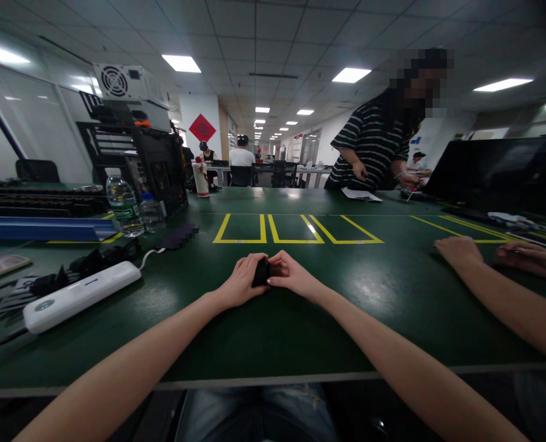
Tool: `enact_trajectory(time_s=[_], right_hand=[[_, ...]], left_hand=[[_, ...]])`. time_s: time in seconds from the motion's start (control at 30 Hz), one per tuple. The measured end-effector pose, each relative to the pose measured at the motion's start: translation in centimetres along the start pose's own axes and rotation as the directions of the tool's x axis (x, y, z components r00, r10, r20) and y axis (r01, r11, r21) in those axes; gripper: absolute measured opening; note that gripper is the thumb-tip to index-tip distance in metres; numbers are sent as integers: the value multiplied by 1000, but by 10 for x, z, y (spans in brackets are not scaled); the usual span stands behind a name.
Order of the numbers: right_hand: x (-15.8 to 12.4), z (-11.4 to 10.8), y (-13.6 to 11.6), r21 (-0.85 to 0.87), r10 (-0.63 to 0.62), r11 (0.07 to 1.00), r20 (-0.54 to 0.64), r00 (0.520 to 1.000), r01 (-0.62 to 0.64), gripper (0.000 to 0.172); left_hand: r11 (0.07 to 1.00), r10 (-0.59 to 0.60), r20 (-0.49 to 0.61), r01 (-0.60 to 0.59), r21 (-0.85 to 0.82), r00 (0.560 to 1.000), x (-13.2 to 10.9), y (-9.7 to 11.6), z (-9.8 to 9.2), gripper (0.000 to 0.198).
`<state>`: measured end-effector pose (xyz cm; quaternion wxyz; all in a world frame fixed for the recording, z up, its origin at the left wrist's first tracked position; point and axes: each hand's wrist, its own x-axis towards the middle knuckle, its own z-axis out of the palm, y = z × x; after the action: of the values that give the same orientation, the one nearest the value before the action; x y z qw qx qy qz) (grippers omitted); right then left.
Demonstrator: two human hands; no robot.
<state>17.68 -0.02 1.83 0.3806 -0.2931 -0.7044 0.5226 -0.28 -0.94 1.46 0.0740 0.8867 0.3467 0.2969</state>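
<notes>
Block (pixel 261 272): matt black plastic, as far as I can see.
Surface (pixel 277 331): green, smooth, dull sheen.
Strip (pixel 82 294): glossy white plastic.
Bottle (pixel 124 205): clear plastic.
Sheet (pixel 361 194): white paper.

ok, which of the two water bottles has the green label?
The taller bottle, standing on the left. The shorter bottle just right of it shows no green.

Dark green table (pixel 273 334), pale strip along the near edge. Just beyond the left hand (pixel 240 283) and right hand (pixel 292 276): three yellow-taped boxes (pixel 296 229). Left of the left hand lies a white power strip (pixel 82 295), w/ black plugs & cables (pixel 89 261) just behind it. Farther left and beyond: two water bottles (pixel 124 206), upright, next to a blue rail (pixel 43 228). Far beyond the right hand: a paper sheet (pixel 361 194). Well to the right, a co-worker's hand (pixel 459 249) rests on the top (approx. level w/ the person's own).
</notes>
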Motion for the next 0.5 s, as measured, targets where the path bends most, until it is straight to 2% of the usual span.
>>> enact_trajectory(time_s=[0.2, 0.33, 0.5], right_hand=[[1, 1, 1, -43, -31, 999, -66, 997, 28, 24], [2, 0, 1, -68, 4, 998, -81, 997, -9, 30], [2, -1, 3, -30, 1, 1000, -19, 1000, -2, 36]], left_hand=[[1000, -9, -33, 9, 3, 999, 1, -3, 4, 57], [1000, -5, -14, 5, -5, 1000, 2, -3, 4, 57], [1000, -6, -18, 6, 5, 1000, 1, -3, 3, 57]])
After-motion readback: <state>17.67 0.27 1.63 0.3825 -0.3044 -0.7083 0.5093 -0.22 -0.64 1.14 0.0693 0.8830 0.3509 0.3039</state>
